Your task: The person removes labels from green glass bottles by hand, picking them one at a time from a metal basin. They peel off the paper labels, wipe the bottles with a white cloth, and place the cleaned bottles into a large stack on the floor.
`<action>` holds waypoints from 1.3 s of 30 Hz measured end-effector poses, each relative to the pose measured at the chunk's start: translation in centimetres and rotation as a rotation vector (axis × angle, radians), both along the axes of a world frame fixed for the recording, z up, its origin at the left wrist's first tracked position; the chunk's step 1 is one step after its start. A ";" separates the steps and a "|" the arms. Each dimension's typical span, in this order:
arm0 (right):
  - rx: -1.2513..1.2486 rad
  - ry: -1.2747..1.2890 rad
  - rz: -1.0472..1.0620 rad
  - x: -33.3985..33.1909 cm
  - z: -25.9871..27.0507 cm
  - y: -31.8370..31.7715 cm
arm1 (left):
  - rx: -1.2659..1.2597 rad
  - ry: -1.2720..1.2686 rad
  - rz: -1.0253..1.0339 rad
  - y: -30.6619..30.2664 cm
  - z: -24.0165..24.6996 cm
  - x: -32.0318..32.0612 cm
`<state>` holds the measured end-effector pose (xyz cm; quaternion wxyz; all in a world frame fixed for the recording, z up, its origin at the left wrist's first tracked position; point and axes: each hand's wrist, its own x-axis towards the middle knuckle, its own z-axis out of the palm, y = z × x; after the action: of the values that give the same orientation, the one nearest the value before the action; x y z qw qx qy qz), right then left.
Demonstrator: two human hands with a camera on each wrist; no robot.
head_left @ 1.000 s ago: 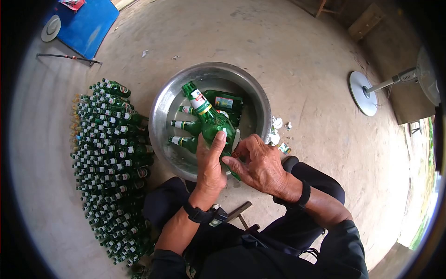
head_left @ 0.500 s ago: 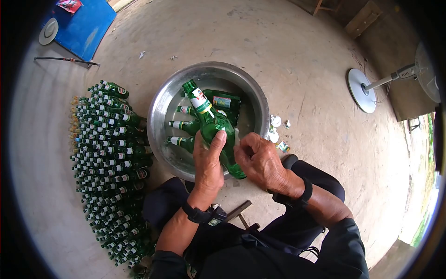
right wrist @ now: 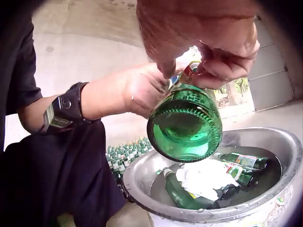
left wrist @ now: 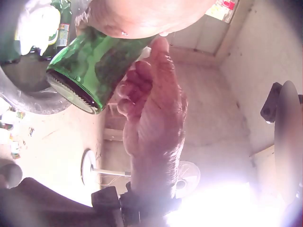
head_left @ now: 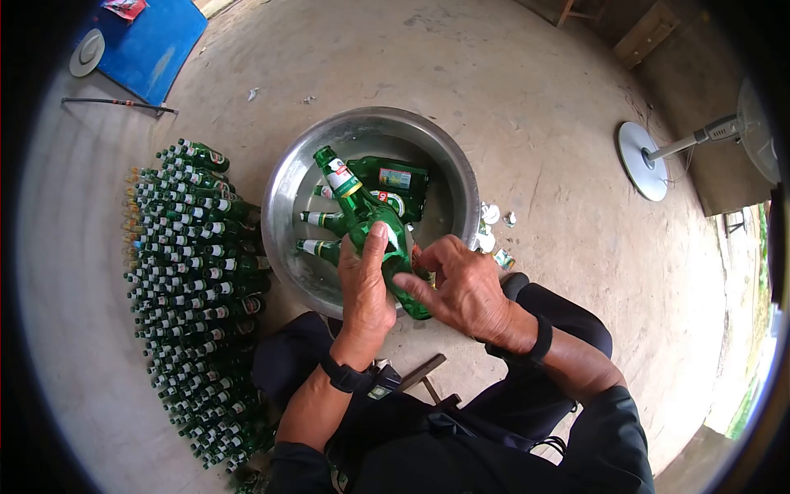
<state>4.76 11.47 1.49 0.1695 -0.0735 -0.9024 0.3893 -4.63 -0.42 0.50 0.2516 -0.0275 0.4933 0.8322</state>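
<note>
A green bottle (head_left: 362, 210) is tilted over the metal basin (head_left: 276, 156), neck up and to the left. The left hand (head_left: 366, 288) grips its body, thumb on top. At the bottle's right side is the right hand (head_left: 473, 288), fingers curled at a red-and-white label (right wrist: 193, 68). In the right wrist view the bottle's round base (right wrist: 184, 132) faces the camera, with the label between the right thumb and fingers. The left wrist view shows the bottle (left wrist: 94, 66) below the left palm (left wrist: 147, 16), the right hand (left wrist: 158, 113) beside it.
Several green bottles (head_left: 325, 221) lie in water in the basin, with a white wad (right wrist: 206, 177) among them. Many bottles (head_left: 202, 288) stand in rows at left. Scraps (head_left: 487, 226) lie right of the basin; a fan base (head_left: 642, 160) stands farther right.
The bottle has shifted slightly left and up with the left hand. The right hand moved away a little, then came back towards the bottle, and its thumb is now extended across the bottle's lower part.
</note>
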 end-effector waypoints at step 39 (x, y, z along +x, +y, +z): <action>-0.950 -0.292 -0.101 -0.5 1.8 1.7 | 0.201 -0.207 -0.175 -1.1 -1.4 -1.7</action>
<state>4.28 13.21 3.26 0.0080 -0.2398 -0.6349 0.7344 -6.31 -1.54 -0.91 0.3742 -0.0447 0.3794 0.8450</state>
